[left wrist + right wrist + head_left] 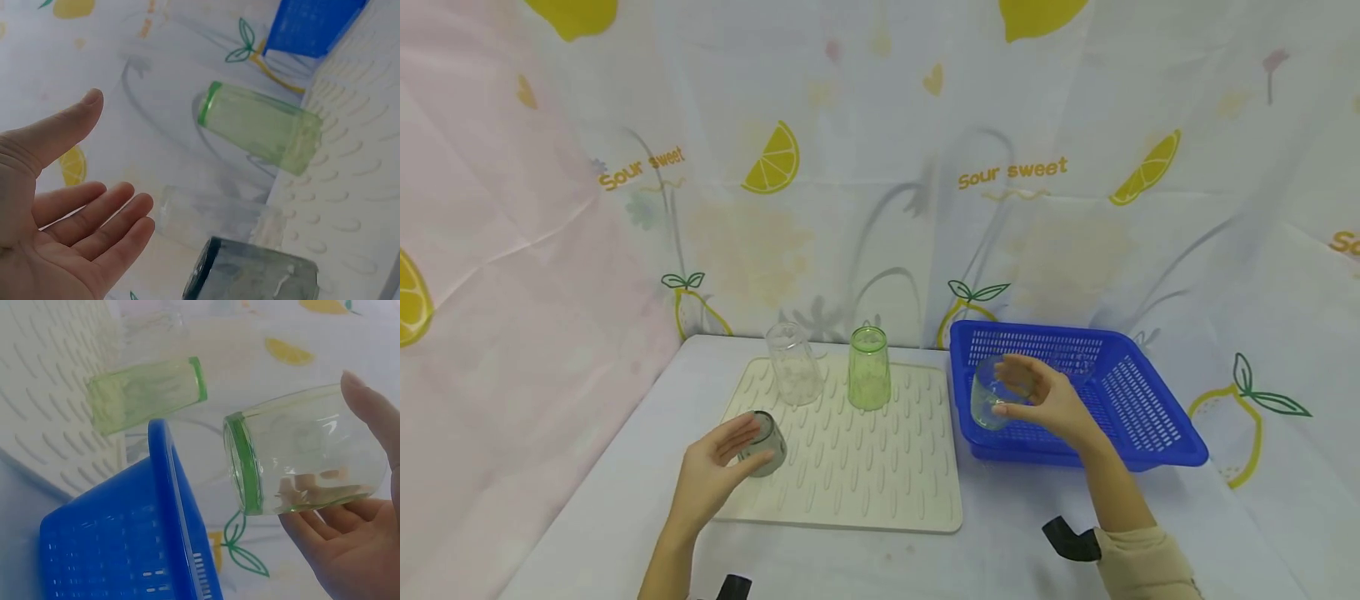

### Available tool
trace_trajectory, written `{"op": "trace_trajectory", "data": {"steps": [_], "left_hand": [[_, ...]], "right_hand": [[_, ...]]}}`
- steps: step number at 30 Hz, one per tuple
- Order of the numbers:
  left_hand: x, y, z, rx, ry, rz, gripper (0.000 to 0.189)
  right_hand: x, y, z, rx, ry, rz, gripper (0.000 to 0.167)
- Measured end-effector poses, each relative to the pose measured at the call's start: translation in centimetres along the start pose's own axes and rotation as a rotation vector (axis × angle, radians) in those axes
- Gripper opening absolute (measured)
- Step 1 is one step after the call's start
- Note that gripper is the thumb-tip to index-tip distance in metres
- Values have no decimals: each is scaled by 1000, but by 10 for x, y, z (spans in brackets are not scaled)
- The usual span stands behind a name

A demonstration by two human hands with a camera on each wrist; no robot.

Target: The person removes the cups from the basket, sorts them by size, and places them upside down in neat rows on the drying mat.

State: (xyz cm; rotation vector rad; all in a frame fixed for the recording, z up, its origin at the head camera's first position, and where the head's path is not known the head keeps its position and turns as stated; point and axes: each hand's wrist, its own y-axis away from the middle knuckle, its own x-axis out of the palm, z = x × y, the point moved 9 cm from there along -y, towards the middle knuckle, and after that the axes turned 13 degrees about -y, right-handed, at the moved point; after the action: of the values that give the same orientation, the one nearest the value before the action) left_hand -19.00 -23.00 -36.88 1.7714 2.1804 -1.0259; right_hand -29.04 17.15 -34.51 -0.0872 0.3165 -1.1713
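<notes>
My right hand (1052, 404) holds a clear glass (306, 456) at the left side of the blue basket (1150, 454). Thumb and fingers lie on opposite sides of this glass, and its thick green-tinted end faces down. On the cream ribbed mat (895, 500), my left hand (711, 467) is beside a short dark grey glass (769, 454). The left wrist view shows that hand with extended fingers and nothing in the palm. Behind stand a tall clear glass (796, 367) and a green glass (869, 371), the green one with its thick base up.
Inside the basket, toward the back, a faint transparent rounded thing (1072, 365) shows. Lemon-print cloth (865, 167) hangs as a wall behind the mat and basket and along both sides. White cloth (602, 517) covers the table.
</notes>
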Motion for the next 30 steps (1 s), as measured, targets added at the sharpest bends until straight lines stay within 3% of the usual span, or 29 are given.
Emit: {"op": "trace_trajectory", "data": {"steps": [7,13,24,30], "left_hand": [[35,-14,-14,6,46,103,58],[63,-22,-37,73,139,164,57],[101,-35,-66,73,220,297,63],[118,-40,-84,132,225,362,65]], "right_hand": [[15,2,6,-42,-26,37,73],[33,5,16,-128,-60,86,73],[67,7,28,-254,-125,190,71],[82,9,33,-291,-172,233,71]]}}
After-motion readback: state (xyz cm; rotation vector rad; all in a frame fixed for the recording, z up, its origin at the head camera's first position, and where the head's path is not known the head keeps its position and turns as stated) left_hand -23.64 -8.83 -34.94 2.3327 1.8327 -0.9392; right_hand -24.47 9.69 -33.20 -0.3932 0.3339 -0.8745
